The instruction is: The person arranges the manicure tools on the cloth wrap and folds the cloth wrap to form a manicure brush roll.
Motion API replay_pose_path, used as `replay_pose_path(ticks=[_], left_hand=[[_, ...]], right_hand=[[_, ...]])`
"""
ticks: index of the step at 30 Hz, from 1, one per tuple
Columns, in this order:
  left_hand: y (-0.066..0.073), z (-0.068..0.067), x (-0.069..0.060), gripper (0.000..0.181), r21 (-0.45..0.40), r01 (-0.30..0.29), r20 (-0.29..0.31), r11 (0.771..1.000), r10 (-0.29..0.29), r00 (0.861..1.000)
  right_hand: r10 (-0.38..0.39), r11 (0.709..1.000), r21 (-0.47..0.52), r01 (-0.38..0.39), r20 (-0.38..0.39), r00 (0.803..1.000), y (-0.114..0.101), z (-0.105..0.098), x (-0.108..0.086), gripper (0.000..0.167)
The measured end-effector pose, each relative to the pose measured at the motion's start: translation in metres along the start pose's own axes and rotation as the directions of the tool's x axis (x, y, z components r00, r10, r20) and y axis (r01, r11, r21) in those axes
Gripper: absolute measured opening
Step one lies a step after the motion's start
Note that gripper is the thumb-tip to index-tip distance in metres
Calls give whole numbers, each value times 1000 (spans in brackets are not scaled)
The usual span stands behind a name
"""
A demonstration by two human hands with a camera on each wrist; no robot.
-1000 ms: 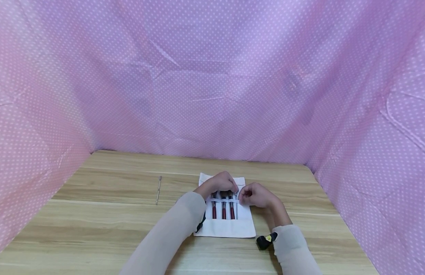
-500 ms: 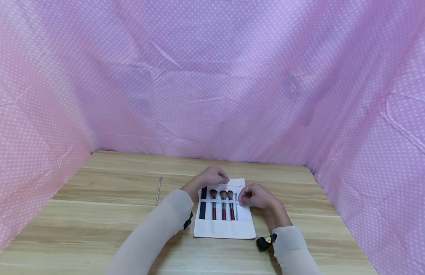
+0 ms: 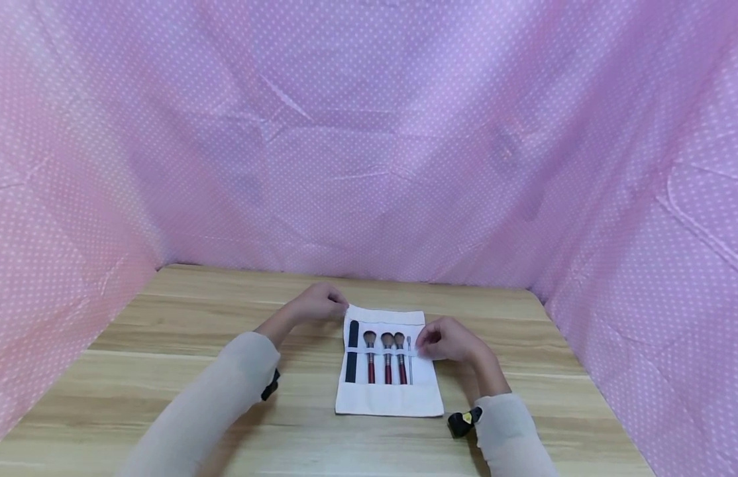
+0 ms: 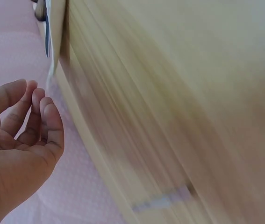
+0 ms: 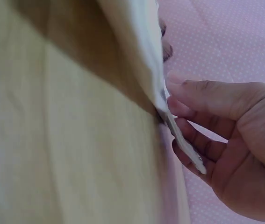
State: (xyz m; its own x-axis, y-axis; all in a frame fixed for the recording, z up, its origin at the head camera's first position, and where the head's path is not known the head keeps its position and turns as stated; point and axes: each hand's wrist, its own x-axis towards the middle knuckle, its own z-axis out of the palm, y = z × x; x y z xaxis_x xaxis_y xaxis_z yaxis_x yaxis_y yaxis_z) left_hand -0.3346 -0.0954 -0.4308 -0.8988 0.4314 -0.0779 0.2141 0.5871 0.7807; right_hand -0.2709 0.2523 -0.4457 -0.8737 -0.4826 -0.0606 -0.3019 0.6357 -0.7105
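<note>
Here's the white brush roll [image 3: 389, 400], open flat on the wooden table [image 3: 136, 371], its right edge pinched between thumb and fingers of the right hand [image 3: 448, 340]; the left hand [image 3: 318, 302] curls loosely by the far-left corner, seemingly gripping nothing. The danger? A one-sided tug could skew the cloth, letting the makeup brushes [image 3: 387, 368], black flat strip [image 3: 352, 352] or slim metal tool [image 3: 410, 368] slip from the elastic band [image 3: 379, 350]. Plenty of wood either side; the back edge and pink curtain [image 3: 369, 165] stand well beyond.

White rect. cloth wrap [image 3: 389, 401], open on bench [image 3: 136, 344]; holds, L-R: flat blk strip [image 3: 352, 361], 3 red-handled brushes [image 3: 387, 370], thin silvery rod [image 3: 410, 368].
</note>
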Motion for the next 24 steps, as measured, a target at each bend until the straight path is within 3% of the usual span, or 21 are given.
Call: replay_pose_path(ticks=[10,24], left_hand=[[-33,-35,-30,21,41,9,-44,999,-8,999],[-63,-62,-67,19,18,29,-77,999,-27,997]], right_hand=[[21,998,-64,-25,-62,998,1,-11,-6,11],[58,998,-16,-58,-8,998,7,-11,-10,10]])
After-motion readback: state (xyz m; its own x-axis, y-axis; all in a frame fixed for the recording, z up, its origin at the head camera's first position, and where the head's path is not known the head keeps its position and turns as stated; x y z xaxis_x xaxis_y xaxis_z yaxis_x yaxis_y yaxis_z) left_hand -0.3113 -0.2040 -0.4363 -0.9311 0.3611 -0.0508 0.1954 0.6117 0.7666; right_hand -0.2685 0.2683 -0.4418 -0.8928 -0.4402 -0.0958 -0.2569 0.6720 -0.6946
